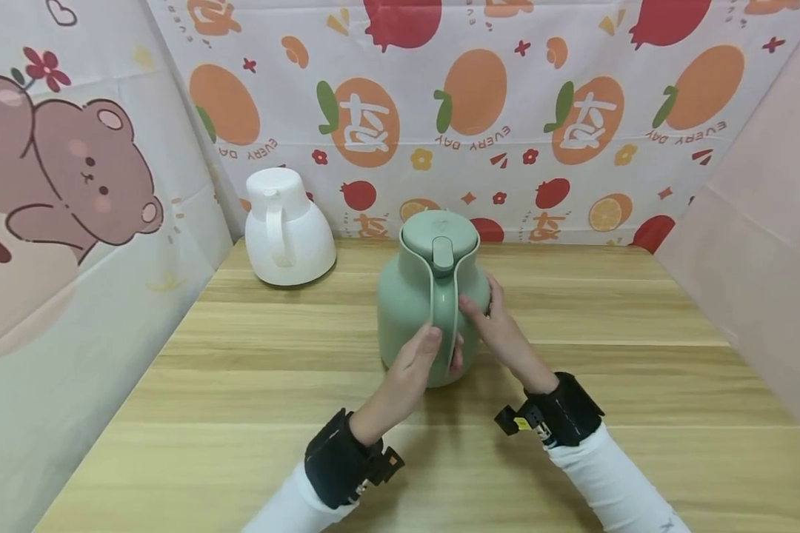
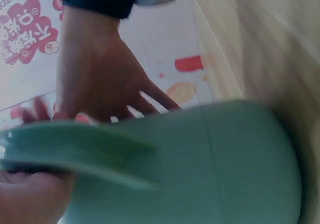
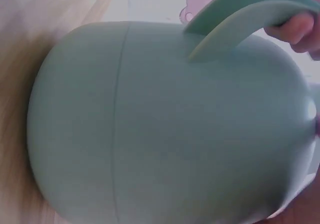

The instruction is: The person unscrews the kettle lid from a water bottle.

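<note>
A green thermos jug (image 1: 400, 318) stands upright at mid-table, its handle (image 1: 445, 303) towards me and its lid (image 1: 440, 229) on top. With my left hand (image 1: 403, 381) I grip the handle: the thumb lies on its left side and the fingertips show on its right. My right hand (image 1: 507, 337) rests against the jug's right side, thumb near the handle. In the left wrist view the right hand (image 2: 100, 74) has its fingers spread along the jug's body (image 2: 245, 154); their tips are hidden. The right wrist view shows left fingers (image 3: 295, 29) passing through the handle.
A smaller white jug (image 1: 290, 229) stands at the back left of the wooden table (image 1: 240, 414), near the left cloth wall. Behind the green jug hangs a fruit-patterned cloth (image 1: 480, 163). A pale wall (image 1: 753, 215) borders the right side.
</note>
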`<state>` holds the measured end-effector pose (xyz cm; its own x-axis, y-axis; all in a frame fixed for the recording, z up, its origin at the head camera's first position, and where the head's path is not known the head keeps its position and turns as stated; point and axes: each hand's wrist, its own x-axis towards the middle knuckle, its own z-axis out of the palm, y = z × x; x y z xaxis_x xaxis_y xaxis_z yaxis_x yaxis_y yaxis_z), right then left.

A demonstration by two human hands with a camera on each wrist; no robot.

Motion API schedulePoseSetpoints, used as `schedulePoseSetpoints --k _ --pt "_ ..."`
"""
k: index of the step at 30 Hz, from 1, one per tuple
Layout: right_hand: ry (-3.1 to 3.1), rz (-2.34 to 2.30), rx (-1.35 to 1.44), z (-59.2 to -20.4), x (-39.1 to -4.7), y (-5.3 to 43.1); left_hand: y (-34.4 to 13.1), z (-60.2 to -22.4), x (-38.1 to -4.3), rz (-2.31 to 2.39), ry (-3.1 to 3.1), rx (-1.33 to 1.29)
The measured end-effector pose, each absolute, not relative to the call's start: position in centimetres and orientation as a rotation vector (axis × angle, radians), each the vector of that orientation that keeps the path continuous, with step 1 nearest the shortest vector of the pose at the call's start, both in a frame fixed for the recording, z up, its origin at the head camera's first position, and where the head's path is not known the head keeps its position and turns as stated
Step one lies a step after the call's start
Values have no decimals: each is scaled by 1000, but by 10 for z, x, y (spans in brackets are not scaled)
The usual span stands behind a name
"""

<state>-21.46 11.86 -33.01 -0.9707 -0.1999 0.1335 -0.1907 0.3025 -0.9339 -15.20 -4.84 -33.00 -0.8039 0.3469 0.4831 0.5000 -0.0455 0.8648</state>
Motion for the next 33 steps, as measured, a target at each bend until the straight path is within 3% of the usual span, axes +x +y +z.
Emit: schedulePoseSetpoints --k 4,8,13,17,23,33 --pt "2685 -2093 -486 -326 -204 118 -68 -324 -161 -1640 -2013 -931" --pt "2527 -2440 -919 -320 -190 113 -90 -292 -189 -1203 -1868 -1057" --pt "2101 -2230 -1094 -314 -183 99 -99 -234 -229 -823 -2051 -1314" --pt "1786 -2039 -1194 -314 -186 86 -90 -212 -254 -507 -2327 -1441" --pt "1414 -2079 -1229 -321 -187 72 -79 -217 -273 -499 -2429 -1518" --pt "1614 -2410 -1034 -322 -178 53 -70 -215 -276 -660 -2468 -1471"
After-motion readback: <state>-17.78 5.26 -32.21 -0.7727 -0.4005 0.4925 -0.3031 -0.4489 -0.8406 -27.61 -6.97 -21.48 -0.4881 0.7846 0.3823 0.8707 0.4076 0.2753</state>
